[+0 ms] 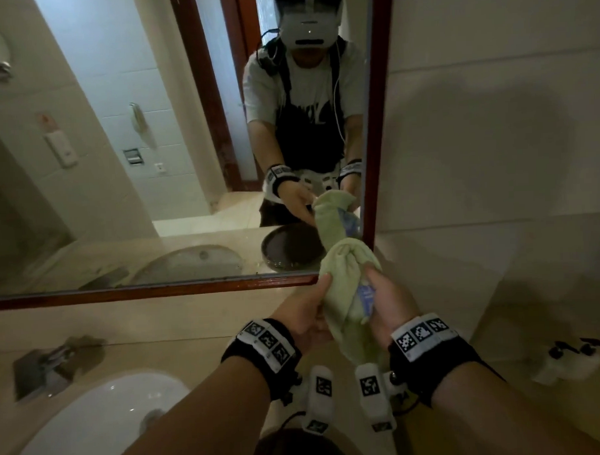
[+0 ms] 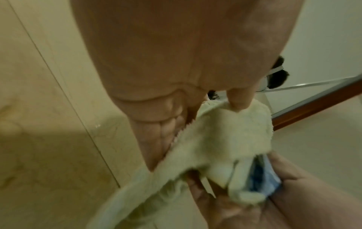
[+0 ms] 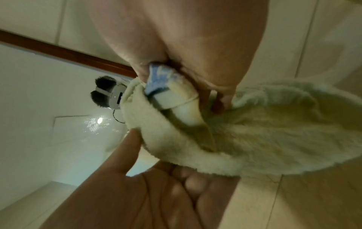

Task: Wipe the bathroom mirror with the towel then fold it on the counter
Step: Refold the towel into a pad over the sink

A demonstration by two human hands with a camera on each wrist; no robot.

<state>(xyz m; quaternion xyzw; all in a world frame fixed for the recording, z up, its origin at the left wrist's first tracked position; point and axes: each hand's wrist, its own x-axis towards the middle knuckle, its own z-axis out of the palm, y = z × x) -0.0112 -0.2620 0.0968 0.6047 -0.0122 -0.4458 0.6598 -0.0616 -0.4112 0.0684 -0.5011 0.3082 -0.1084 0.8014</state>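
Note:
A pale green towel (image 1: 344, 280) with a blue-and-white patch (image 1: 365, 293) is bunched between both hands, above the counter, just in front of the mirror's lower right corner. My left hand (image 1: 308, 312) grips its left side, thumb on the cloth. My right hand (image 1: 384, 301) holds the right side at the patch. In the left wrist view the left hand's thumb (image 2: 239, 99) pinches the towel (image 2: 215, 147). The right wrist view has my right hand (image 3: 186, 74) pinching the patch (image 3: 160, 79), the towel (image 3: 254, 131) hanging loose. The mirror (image 1: 152, 130) has a dark red-brown frame (image 1: 158, 293).
A white sink (image 1: 94, 421) and a metal faucet (image 1: 55, 365) sit at the lower left on the beige counter (image 1: 193, 326). A dark round dish (image 1: 296, 447) lies at the bottom edge. Small dark-capped bottles (image 1: 568, 361) stand at the right by the tiled wall (image 1: 492, 118).

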